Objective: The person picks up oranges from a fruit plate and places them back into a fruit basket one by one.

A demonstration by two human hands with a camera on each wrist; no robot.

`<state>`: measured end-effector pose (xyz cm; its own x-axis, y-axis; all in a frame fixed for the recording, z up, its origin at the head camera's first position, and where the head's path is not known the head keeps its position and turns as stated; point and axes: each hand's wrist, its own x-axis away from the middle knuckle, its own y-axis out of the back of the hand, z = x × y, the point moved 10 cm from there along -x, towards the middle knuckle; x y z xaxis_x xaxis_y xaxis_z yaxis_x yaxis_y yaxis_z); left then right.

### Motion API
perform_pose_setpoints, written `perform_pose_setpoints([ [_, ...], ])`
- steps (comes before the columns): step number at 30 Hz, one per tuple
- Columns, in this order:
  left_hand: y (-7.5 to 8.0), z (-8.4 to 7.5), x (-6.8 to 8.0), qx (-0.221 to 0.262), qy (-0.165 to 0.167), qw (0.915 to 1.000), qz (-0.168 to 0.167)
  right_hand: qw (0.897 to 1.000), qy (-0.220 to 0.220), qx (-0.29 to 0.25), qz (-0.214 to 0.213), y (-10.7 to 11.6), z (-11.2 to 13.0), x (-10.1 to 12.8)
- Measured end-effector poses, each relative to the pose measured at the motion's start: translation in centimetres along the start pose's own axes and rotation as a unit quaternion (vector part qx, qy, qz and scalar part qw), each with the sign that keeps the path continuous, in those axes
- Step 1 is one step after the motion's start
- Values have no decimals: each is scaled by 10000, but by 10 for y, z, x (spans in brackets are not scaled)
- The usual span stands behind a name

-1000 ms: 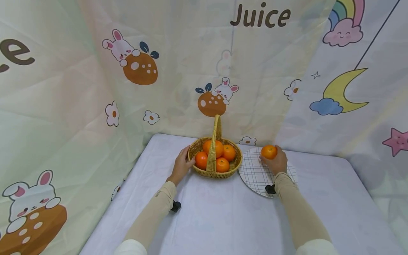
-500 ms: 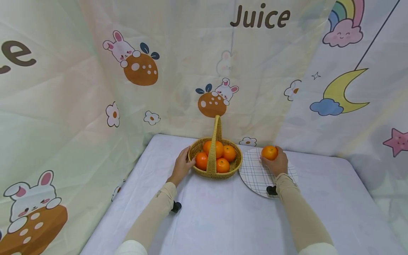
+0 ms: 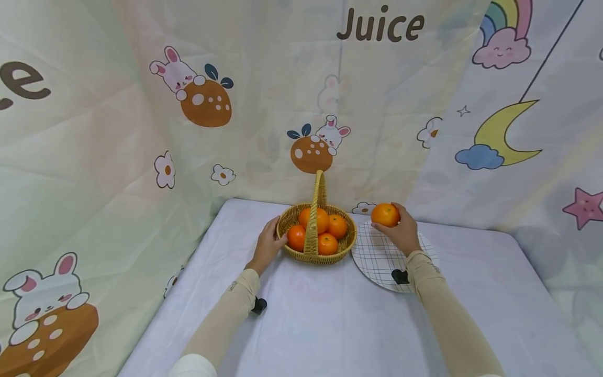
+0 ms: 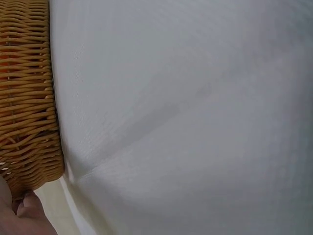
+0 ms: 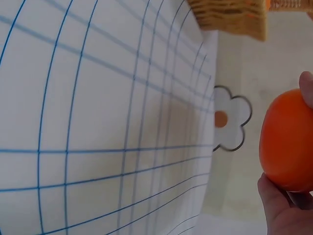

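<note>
In the head view my left hand (image 3: 266, 247) grips the left rim of a yellow wicker basket (image 3: 335, 258) with a tall handle. Several oranges (image 3: 327, 244) lie inside it. The left wrist view shows the woven wall (image 4: 27, 98) close up, with fingers (image 4: 30, 215) at its edge. My right hand (image 3: 405, 231) pinches one orange (image 3: 384, 214) between thumb and fingers, to the right of the basket. That orange is off the round white plate (image 3: 377, 259) with dark grid lines, above its far part. In the right wrist view, the same orange (image 5: 288, 142) is clear of the plate surface.
A white cloth covers the table (image 3: 320, 319). The plate sits directly right of the basket, their edges close together. Behind them hangs a printed curtain (image 3: 264, 152) along the table's back edge. Black wrist cameras (image 3: 400, 276) are strapped under both sleeves.
My right hand has lifted the orange from the plate and moved it slightly left, towards the basket. The left hand and the basket have stayed in place.
</note>
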<state>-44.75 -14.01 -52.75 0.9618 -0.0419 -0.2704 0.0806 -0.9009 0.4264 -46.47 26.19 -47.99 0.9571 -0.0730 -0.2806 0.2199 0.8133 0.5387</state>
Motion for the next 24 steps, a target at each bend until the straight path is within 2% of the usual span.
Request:
perform_pose_setpoints([
  [11,-1,2,-1,-43,-9,10000,8,9961,660,-288,509,-20,52,11],
  [19,-1,3,-1,0,46,10000,-5,9899,745,-365,1151,-42,70,20],
  [24,-1,2,0,19,50,10000,-10,9868,762,-365,1384,-53,76,28],
])
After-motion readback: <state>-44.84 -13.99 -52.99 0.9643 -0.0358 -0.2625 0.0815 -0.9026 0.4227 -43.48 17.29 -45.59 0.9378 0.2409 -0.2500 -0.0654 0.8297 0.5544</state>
